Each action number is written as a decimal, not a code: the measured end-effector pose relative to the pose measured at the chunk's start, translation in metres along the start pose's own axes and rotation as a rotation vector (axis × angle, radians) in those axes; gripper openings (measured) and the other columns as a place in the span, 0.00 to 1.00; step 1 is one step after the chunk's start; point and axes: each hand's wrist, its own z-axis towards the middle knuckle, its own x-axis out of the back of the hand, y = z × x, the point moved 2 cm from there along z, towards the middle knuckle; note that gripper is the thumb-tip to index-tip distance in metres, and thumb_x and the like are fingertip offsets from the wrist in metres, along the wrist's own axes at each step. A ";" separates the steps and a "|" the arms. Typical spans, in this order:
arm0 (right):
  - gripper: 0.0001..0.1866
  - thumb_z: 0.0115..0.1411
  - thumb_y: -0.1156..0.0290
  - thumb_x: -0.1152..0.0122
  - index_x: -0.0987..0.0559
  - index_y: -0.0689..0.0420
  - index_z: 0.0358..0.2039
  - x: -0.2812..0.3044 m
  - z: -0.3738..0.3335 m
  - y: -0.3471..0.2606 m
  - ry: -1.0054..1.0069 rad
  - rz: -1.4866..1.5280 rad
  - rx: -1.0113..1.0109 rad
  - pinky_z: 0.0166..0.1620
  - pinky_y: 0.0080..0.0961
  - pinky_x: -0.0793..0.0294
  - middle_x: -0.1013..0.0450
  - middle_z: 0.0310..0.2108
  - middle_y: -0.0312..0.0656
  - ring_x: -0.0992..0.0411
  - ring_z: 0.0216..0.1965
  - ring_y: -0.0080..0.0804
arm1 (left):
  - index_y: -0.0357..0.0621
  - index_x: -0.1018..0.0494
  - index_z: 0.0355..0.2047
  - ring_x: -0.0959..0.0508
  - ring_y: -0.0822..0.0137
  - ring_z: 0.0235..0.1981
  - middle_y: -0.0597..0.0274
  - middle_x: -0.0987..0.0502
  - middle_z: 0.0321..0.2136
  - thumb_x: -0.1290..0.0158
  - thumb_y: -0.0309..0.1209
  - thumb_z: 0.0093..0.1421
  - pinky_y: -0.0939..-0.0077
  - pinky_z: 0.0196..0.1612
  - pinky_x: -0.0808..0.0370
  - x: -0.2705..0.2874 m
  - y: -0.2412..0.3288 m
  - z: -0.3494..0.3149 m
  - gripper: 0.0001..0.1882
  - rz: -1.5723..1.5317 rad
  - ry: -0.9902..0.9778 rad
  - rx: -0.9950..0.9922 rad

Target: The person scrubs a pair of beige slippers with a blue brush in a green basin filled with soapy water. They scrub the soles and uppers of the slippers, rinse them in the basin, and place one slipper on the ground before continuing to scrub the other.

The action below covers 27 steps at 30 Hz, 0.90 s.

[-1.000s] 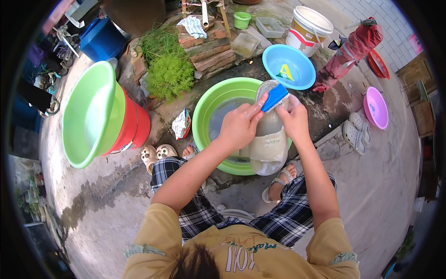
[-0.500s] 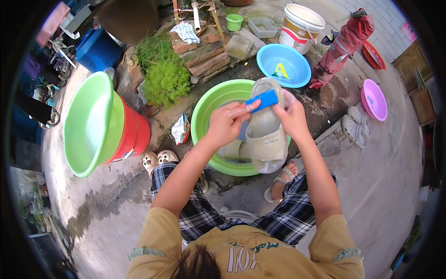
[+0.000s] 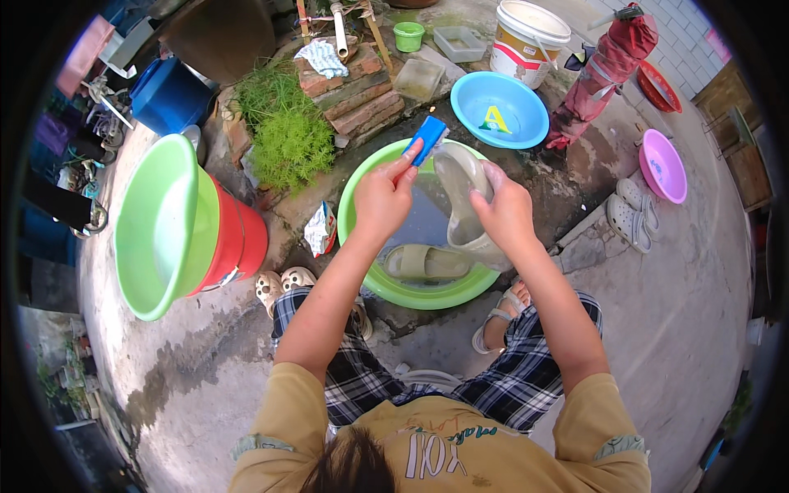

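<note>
My left hand [image 3: 383, 195] is closed around one end of a blue scrubbing brush [image 3: 428, 140], its pale bristle side facing right. The brush is beside the toe end of a pale grey slide sandal [image 3: 462, 191]. My right hand [image 3: 504, 209] grips that sandal by its side and holds it tilted on edge above the green basin [image 3: 352, 185]. Cloudy water stands in the basin. A matching slide sandal [image 3: 427, 263] lies in it near the front rim.
On the left, a large light-green basin [image 3: 152, 230] leans against a red bucket [image 3: 238, 242]. Beyond the work basin are a blue basin [image 3: 500, 111], a white bucket [image 3: 530, 41] and stacked bricks [image 3: 353, 94]. Grey clogs [image 3: 629, 218] and a pink basin [image 3: 662, 166] are at right.
The brush has come off the sandal's footbed, shifting left and up. My right hand has turned the sandal onto its side, uncovering more of the water and the other sandal.
</note>
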 end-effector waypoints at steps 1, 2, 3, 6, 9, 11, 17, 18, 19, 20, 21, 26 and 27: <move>0.23 0.51 0.67 0.36 0.23 0.57 0.48 0.000 0.001 0.000 -0.003 0.001 -0.025 0.39 0.38 0.24 0.22 0.33 0.52 0.22 0.33 0.49 | 0.60 0.28 0.58 0.33 0.73 0.22 0.64 0.30 0.20 0.48 0.24 0.63 0.78 0.29 0.34 -0.003 0.000 -0.005 0.24 -0.005 0.027 -0.066; 0.22 0.51 0.68 0.36 0.23 0.57 0.48 0.002 0.001 0.002 -0.006 0.003 -0.051 0.39 0.37 0.24 0.22 0.33 0.52 0.22 0.33 0.48 | 0.60 0.28 0.58 0.33 0.73 0.22 0.64 0.31 0.20 0.48 0.25 0.63 0.78 0.28 0.33 -0.009 0.001 -0.015 0.24 -0.010 0.054 -0.133; 0.21 0.51 0.68 0.36 0.22 0.57 0.47 0.004 0.001 0.006 -0.009 0.003 -0.078 0.39 0.35 0.24 0.22 0.33 0.51 0.22 0.32 0.48 | 0.59 0.28 0.58 0.34 0.73 0.21 0.63 0.31 0.19 0.48 0.25 0.63 0.77 0.28 0.33 -0.012 0.005 -0.023 0.24 -0.016 0.079 -0.200; 0.21 0.49 0.71 0.36 0.22 0.57 0.47 0.004 0.003 0.004 0.014 -0.042 -0.022 0.39 0.34 0.24 0.22 0.35 0.50 0.22 0.33 0.46 | 0.57 0.28 0.58 0.34 0.74 0.21 0.63 0.31 0.19 0.48 0.24 0.63 0.78 0.29 0.33 -0.009 0.015 -0.031 0.23 -0.094 0.067 -0.256; 0.20 0.49 0.71 0.36 0.21 0.56 0.45 -0.001 0.001 0.002 -0.004 -0.048 -0.048 0.40 0.38 0.23 0.22 0.34 0.50 0.22 0.34 0.48 | 0.56 0.28 0.58 0.36 0.76 0.20 0.64 0.33 0.18 0.48 0.24 0.63 0.79 0.28 0.34 -0.017 0.013 -0.040 0.23 -0.033 0.094 -0.365; 0.20 0.49 0.70 0.37 0.20 0.56 0.45 -0.004 -0.001 0.002 0.036 -0.013 -0.016 0.41 0.39 0.23 0.22 0.35 0.50 0.23 0.36 0.49 | 0.56 0.28 0.58 0.36 0.76 0.20 0.64 0.34 0.18 0.48 0.24 0.63 0.78 0.26 0.35 -0.014 0.008 -0.037 0.23 -0.009 0.097 -0.291; 0.21 0.48 0.72 0.37 0.20 0.58 0.46 -0.003 -0.001 0.006 0.072 0.029 0.002 0.45 0.36 0.23 0.22 0.39 0.51 0.23 0.40 0.49 | 0.55 0.28 0.58 0.39 0.74 0.16 0.62 0.36 0.16 0.48 0.26 0.64 0.76 0.22 0.36 -0.023 0.022 -0.048 0.22 0.097 0.133 -0.511; 0.21 0.48 0.72 0.37 0.20 0.59 0.46 -0.008 -0.001 0.003 0.046 0.032 -0.016 0.45 0.36 0.23 0.22 0.40 0.52 0.23 0.40 0.49 | 0.58 0.28 0.59 0.39 0.74 0.16 0.62 0.36 0.16 0.48 0.27 0.63 0.77 0.22 0.37 -0.023 0.018 -0.050 0.23 0.133 0.133 -0.491; 0.21 0.48 0.73 0.37 0.20 0.59 0.46 -0.008 0.002 0.003 0.025 0.023 -0.026 0.46 0.35 0.24 0.22 0.40 0.52 0.22 0.41 0.48 | 0.60 0.28 0.58 0.37 0.72 0.16 0.61 0.35 0.16 0.47 0.27 0.63 0.75 0.22 0.36 -0.021 0.016 -0.041 0.23 0.077 0.143 -0.377; 0.21 0.47 0.73 0.37 0.20 0.60 0.46 -0.006 0.002 0.003 0.042 0.090 -0.026 0.46 0.35 0.24 0.22 0.40 0.52 0.22 0.41 0.48 | 0.62 0.28 0.58 0.35 0.70 0.16 0.61 0.34 0.17 0.46 0.27 0.62 0.74 0.22 0.35 -0.016 0.014 -0.028 0.24 0.020 0.152 -0.262; 0.21 0.47 0.74 0.37 0.20 0.60 0.46 -0.006 0.002 0.005 0.067 0.159 -0.029 0.46 0.35 0.24 0.22 0.40 0.52 0.22 0.41 0.47 | 0.64 0.27 0.58 0.34 0.68 0.16 0.60 0.34 0.17 0.46 0.27 0.62 0.72 0.22 0.34 -0.011 0.010 -0.018 0.24 -0.035 0.157 -0.156; 0.21 0.48 0.76 0.37 0.20 0.62 0.46 -0.010 0.003 0.013 0.061 0.161 -0.030 0.47 0.32 0.24 0.22 0.40 0.53 0.22 0.42 0.46 | 0.59 0.28 0.59 0.36 0.73 0.16 0.60 0.33 0.16 0.49 0.27 0.64 0.75 0.21 0.37 -0.028 0.017 -0.042 0.22 0.136 0.185 -0.493; 0.21 0.48 0.76 0.37 0.20 0.62 0.46 -0.010 0.003 0.011 0.058 0.177 -0.026 0.47 0.32 0.24 0.22 0.40 0.53 0.22 0.42 0.46 | 0.62 0.28 0.58 0.33 0.67 0.16 0.59 0.32 0.17 0.48 0.29 0.63 0.71 0.21 0.35 -0.024 0.015 -0.038 0.23 0.078 0.176 -0.391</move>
